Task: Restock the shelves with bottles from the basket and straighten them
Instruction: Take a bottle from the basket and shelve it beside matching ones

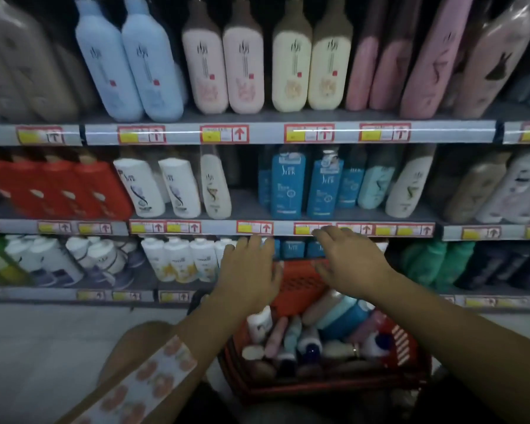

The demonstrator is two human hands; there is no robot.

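Observation:
A red plastic basket (pixel 410 350) sits low in front of me, filled with several mixed bottles (pixel 312 335) lying on their sides. My left hand (pixel 248 270) and my right hand (pixel 349 261) hover empty above the basket's far rim, fingers spread and relaxed, palms down. Both are just below the edge of the middle shelf (pixel 282 228). On that shelf stand two blue bottles (pixel 303 188), white bottles (pixel 156 188) and a cream one (pixel 216 188), with a gap between the cream and the blue ones.
The top shelf (pixel 288 133) carries tall blue, pink and cream bottles. Red bottles (pixel 58 188) fill the middle shelf's left end. The lowest shelf holds white bottles (pixel 181 258) and green packs (pixel 435 261). Pale floor lies at the lower left.

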